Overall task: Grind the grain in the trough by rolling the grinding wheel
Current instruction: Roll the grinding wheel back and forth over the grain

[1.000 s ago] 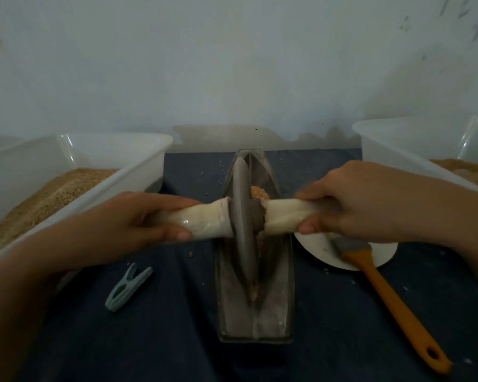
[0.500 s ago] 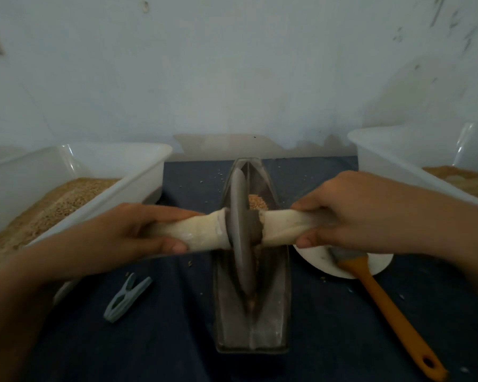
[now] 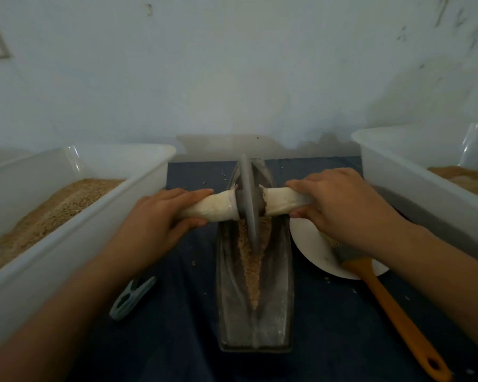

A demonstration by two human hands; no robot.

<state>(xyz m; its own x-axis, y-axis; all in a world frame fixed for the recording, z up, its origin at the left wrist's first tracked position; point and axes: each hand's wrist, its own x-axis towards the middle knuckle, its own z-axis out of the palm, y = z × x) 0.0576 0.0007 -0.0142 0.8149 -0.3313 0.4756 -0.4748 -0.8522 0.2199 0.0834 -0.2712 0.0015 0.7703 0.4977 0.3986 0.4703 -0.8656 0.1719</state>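
Grey grinding wheel [image 3: 248, 205] (no readable writing) stands in trough [image 3: 276, 299], both hands' grip curled round handles.

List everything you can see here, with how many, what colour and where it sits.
trough: 1, dark grey metal, centre of the cloth, lengthwise away from the person
grain: 1 tan strip, along the trough's groove
grinding wheel: 1, grey disc, upright in the trough near its far end
axle handles: 2, cream-wrapped, one sticking out each side of the wheel
bins: 2, translucent white, left and right edges, both holding tan grain
plate: 1, white, right of the trough
brush: 1, orange handle, head on the plate
clothes peg: 1, pale green, left of the trough
cloth: 1, dark blue, under everything
left hand: grips left handle
right hand: grips right handle
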